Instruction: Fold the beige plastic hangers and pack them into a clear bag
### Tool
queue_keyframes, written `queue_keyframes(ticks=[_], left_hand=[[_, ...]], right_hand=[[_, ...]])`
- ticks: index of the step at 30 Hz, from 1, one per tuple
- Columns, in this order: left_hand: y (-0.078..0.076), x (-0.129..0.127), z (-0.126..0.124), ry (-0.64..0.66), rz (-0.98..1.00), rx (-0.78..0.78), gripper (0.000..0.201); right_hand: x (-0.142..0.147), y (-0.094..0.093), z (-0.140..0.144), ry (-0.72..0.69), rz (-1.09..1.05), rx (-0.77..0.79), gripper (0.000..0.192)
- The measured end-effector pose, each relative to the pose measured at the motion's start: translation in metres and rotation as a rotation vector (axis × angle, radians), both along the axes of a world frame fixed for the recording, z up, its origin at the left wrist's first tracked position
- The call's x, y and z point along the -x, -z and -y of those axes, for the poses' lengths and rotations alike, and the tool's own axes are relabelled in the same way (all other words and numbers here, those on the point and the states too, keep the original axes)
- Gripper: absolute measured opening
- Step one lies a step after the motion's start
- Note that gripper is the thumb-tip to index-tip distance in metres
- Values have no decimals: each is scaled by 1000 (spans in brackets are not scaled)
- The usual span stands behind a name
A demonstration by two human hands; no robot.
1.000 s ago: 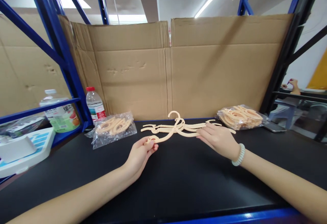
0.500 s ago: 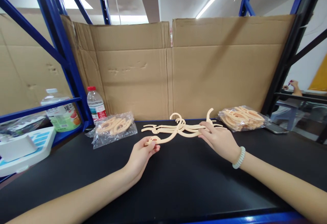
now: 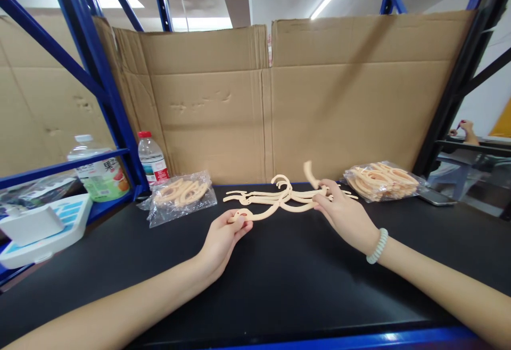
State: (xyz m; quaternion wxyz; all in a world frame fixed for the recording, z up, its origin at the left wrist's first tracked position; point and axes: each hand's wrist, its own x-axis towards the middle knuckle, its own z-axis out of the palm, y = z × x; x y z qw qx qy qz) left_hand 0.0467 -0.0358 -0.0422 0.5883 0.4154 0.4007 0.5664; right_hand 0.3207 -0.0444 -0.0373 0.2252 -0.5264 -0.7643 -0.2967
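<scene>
Several beige plastic hangers (image 3: 279,198) lie spread in a loose pile on the black shelf top (image 3: 279,275), hooks near the middle. My left hand (image 3: 223,238) pinches the looped end of one hanger at the pile's left front. My right hand (image 3: 345,216), with a pale bead bracelet on the wrist, grips the right arm of a hanger, and its tip (image 3: 309,172) sticks up above the pile.
A clear bag of hangers (image 3: 181,197) lies at the left, a second bag (image 3: 381,181) at the right. A water bottle (image 3: 150,159) and a larger drink bottle (image 3: 98,172) stand left. Cardboard walls the back. A white device (image 3: 40,228) sits far left. Another person's hand (image 3: 465,131) shows far right.
My right hand closed on a hanger's right end and lifted it, so its tip now points up. My left hand kept its pinch on the looped end.
</scene>
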Motion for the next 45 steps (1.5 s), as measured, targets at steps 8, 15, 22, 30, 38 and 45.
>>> queue_keyframes(ticks=[8, 15, 22, 30, 38, 45], left_hand=[[0, 1, -4, -33, 41, 27, 16], [0, 2, -4, 1, 12, 7, 8], [-3, -1, 0, -10, -37, -31, 16], [-9, -9, 13, 1, -244, -98, 36], [-6, -15, 19, 78, -314, -219, 31], [-10, -16, 23, 90, -347, -266, 21]], right_hand=[[1, 11, -6, -372, -475, 258, 27], [0, 8, -12, -486, -919, 500, 29], [0, 1, -11, -572, -1330, 724, 26], [14, 5, 4, -714, -1634, 1021, 34], [26, 1, 20, -928, -1230, 1371, 32], [29, -1, 27, -1063, -1016, 1449, 47]])
